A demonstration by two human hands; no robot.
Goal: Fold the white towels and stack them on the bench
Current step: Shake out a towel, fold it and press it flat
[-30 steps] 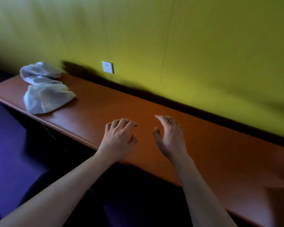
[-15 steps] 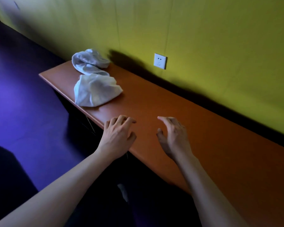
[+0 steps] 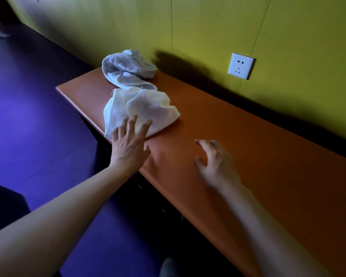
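Two crumpled white towels lie at the left end of the orange bench. The nearer towel is a loose heap by the bench's front edge. The farther towel is bunched up against the wall. My left hand reaches over the front edge with fingers spread and straight, its fingertips on the near corner of the nearer towel. My right hand hovers over bare bench to the right of the towels, fingers loosely curved, holding nothing.
A yellow-green wall runs behind the bench, with a white socket to the right of the towels. Dark purple floor lies to the left and in front. The bench stretches on to the right.
The view has swung left and closer to the towels. My left hand has reached forward and its fingers have straightened onto the nearer towel. My right hand stays over the bench.
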